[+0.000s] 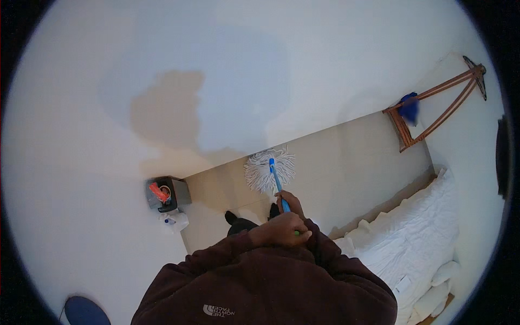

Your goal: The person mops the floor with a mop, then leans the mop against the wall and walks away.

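A string mop with a blue handle [277, 180] slants down from my body to the floor. Its white cotton mop head [260, 172] is spread on the beige tiles against the base of the wall. My right hand [293, 205] grips the handle partway down. Higher up and closer to my chest, my left hand [282, 229] is wrapped around the handle's upper end, where a bit of green [297, 233] shows. My dark shoes [230, 217] are on the floor behind the mop head, partly hidden.
Left stands a grey and black bin [182, 191] with an orange-red wrapper [157, 191]; a clear plastic bag [180, 220] lies beside it. A wooden stand [401, 129] holding a blurred blue item [409, 109] leans in the right corner. A white-sheeted bed [410, 231] borders the right.
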Demonstrator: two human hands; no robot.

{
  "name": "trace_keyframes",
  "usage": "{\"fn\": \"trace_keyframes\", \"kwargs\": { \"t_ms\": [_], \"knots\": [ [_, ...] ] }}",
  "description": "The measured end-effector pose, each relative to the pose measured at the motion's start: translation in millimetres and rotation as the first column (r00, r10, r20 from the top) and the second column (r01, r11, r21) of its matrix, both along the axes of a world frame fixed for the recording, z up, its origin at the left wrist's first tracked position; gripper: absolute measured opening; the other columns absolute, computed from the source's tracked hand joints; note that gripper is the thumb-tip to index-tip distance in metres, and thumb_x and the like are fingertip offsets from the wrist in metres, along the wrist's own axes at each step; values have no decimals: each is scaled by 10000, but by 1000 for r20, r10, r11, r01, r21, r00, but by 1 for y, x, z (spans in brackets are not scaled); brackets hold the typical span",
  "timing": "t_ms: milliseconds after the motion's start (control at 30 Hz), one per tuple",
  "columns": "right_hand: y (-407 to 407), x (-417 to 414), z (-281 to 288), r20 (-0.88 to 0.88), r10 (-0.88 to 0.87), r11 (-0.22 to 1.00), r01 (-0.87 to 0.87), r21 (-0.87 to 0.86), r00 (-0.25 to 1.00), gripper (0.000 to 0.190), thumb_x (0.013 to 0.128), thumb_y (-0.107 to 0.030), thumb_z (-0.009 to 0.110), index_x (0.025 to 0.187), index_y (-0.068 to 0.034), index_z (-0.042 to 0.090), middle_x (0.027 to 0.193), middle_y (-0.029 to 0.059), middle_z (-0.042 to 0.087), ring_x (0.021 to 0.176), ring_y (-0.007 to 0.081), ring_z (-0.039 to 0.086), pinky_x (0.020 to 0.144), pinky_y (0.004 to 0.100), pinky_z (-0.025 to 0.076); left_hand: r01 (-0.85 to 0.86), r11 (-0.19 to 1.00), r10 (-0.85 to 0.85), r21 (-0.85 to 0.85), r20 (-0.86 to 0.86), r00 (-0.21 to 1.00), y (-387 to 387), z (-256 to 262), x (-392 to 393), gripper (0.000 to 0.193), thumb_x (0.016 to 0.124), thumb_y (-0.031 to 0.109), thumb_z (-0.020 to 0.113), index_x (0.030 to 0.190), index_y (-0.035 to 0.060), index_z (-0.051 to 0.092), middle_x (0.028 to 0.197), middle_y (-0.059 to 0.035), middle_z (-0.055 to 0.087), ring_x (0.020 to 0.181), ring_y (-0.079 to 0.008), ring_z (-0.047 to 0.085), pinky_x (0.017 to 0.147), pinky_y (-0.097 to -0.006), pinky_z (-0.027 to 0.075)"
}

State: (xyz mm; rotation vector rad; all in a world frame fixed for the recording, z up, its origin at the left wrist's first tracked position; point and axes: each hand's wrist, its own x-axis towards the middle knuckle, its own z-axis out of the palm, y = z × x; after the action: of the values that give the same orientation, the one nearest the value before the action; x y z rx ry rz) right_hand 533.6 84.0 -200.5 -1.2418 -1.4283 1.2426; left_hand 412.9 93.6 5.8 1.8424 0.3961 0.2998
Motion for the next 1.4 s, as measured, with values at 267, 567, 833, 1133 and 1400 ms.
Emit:
{"fn": "trace_keyframes", "kwargs": {
  "t_ms": [267, 567, 833, 1133, 1400],
  "knots": [
    [-12, -9, 42, -18, 218, 970, -219, -106, 976, 331, 825, -224, 658, 1067, -26, 550, 946, 125, 560, 905, 234, 557, 808, 359, 453, -364, 931, 361, -37, 259, 896, 17, 28, -22, 365, 934, 186, 590, 616, 15, 537, 551, -93, 484, 540, -202, 435, 630, -392, 381],
    [-15, -59, -10, -344, -6, 996, 38, 86, 939, 115, 891, -88, 655, 922, -42, 554, 984, 122, 586, 815, 226, 563, 741, 371, 442, -87, 989, 110, 123, -191, 975, 6, -10, -6, 438, 871, 346, 566, 620, -4, 644, 637, -207, 610, 563, -366, 581, 572, -500, 436],
    [22, -57, 12, -110, 36, 915, 11, 403, 993, 135, 889, -87, 665, 922, -54, 538, 973, 109, 568, 801, 218, 550, 727, 374, 436, -230, 967, 231, 111, 5, 973, 12, 19, -24, 514, 932, 333, 546, 556, -18, 552, 507, -142, 515, 442, -287, 463, 496, -444, 362],
    [23, -87, -12, -127, -175, 823, 216, 525, 976, 208, 839, 38, 657, 924, -53, 490, 863, 45, 465, 757, 193, 439, 660, 325, 405, -195, 980, 193, -41, -41, 980, 25, 16, -60, 556, 955, 356, 547, 531, 2, 483, 491, -112, 418, 441, -210, 363, 483, -416, 273],
    [32, -74, 13, -228, -23, 807, 153, 570, 973, 231, 838, 34, 661, 991, -57, 514, 894, 56, 503, 796, 199, 479, 686, 332, 428, -62, 997, 54, -52, -152, 987, 5, -32, -22, 552, 947, 441, 541, 680, -34, 630, 621, -168, 577, 557, -271, 541, 559, -432, 408]
  ]
}}
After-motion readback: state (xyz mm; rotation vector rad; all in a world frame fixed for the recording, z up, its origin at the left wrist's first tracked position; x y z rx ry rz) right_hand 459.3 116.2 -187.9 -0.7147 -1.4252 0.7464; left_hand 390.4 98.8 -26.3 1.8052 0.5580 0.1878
